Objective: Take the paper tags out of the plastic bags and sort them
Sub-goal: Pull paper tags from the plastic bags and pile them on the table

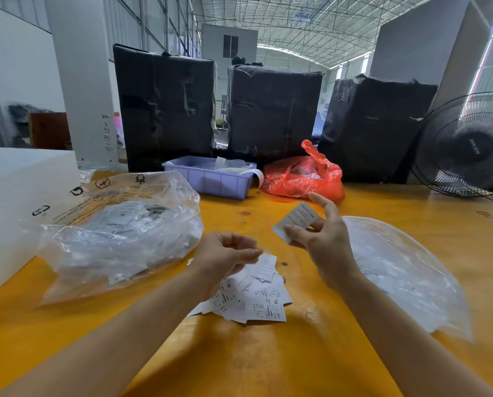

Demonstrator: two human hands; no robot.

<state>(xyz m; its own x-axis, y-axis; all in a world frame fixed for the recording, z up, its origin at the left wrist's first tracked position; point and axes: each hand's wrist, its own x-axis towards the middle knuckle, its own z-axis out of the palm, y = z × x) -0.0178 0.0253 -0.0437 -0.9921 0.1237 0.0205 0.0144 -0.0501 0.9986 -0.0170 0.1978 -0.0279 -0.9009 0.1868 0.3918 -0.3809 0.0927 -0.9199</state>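
Right hand [322, 239] pinches a bagged tag [295, 220] at frame center, left hand [225, 253] loosely curled, holding nothing, above loose tags [256, 296] on orange bench [268, 362].

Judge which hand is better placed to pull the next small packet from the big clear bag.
Left. The left hand holds nothing and hovers beside the big clear bag; the right hand is pinching a small packet on the far side of it.

"1X" on a paper tag [268, 306] in the loose pile
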